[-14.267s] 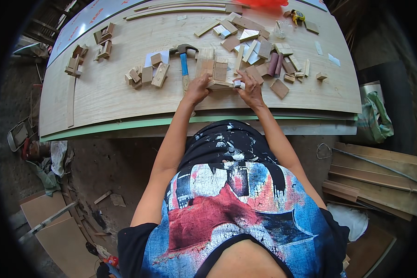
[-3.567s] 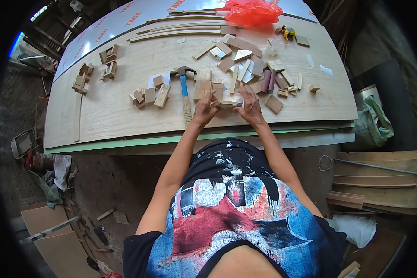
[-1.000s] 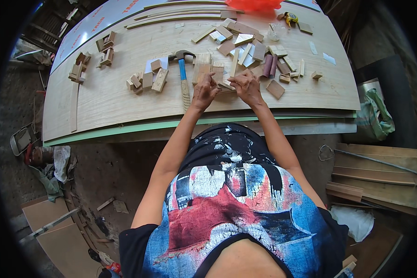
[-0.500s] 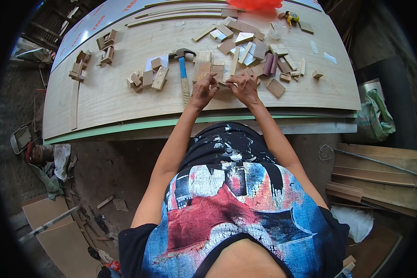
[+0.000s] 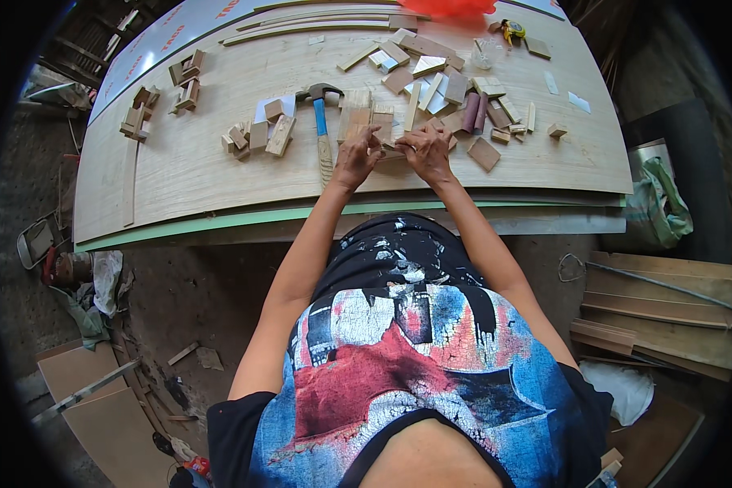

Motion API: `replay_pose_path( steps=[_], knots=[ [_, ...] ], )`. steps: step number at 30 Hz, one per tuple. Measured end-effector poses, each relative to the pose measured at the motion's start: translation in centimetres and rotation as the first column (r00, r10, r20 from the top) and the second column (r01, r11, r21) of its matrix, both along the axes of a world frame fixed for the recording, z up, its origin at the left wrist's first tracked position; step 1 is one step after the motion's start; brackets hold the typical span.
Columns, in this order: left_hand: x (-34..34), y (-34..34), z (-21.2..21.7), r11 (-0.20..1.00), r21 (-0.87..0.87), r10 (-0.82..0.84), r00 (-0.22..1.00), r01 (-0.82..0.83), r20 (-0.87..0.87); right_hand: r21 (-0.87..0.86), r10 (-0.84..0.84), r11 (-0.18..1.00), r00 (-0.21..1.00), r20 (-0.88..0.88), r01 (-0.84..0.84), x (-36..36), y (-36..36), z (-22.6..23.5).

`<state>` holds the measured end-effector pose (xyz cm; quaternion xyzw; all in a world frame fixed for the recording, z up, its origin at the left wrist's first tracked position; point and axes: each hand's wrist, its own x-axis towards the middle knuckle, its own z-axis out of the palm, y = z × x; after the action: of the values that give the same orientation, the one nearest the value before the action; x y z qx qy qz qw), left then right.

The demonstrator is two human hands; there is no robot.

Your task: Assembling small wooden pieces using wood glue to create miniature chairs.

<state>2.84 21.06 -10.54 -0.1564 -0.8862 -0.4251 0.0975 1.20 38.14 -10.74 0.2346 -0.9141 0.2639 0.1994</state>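
My left hand (image 5: pixel 358 158) is closed at the near side of a light wooden block assembly (image 5: pixel 355 112), its fingers curled and pinched. Close beside it, my right hand (image 5: pixel 428 153) is also closed, fingertips pressed together over the near end of the wood. What either pinch holds is too small and covered to make out. A claw hammer (image 5: pixel 322 126) with a blue and wooden handle lies just left of the assembly, head pointing away. To the right of my right hand lies a flat square wood piece (image 5: pixel 484 154).
Loose wood offcuts (image 5: pixel 455 85) and rolled brown sandpaper (image 5: pixel 474 112) lie beyond my right hand. Small blocks (image 5: pixel 280 136) sit left of the hammer, with joined wood pieces (image 5: pixel 185 93) farther left. A tape measure (image 5: pixel 512 32) and red plastic (image 5: pixel 447 10) are at the far side.
Both hands stay at the near end of the block assembly with almost the same pinched pose. The right fingers have shifted very slightly; the hammer and wood pieces lie where they were.
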Motion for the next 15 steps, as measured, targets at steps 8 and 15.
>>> replay_pose_path(
  steps=[8,15],
  knots=[
    [-0.05,0.03,0.09,1.0,-0.001,0.003,1.0,-0.003,0.006,0.014,0.007,1.0,0.999,0.036,-0.008,0.02,-0.01,0.03],
    [-0.12,0.04,0.2,1.0,-0.017,0.009,1.0,-0.009,0.005,-0.019,0.006,1.0,1.0,-0.024,-0.007,-0.1,-0.2,-0.15]
  ],
)
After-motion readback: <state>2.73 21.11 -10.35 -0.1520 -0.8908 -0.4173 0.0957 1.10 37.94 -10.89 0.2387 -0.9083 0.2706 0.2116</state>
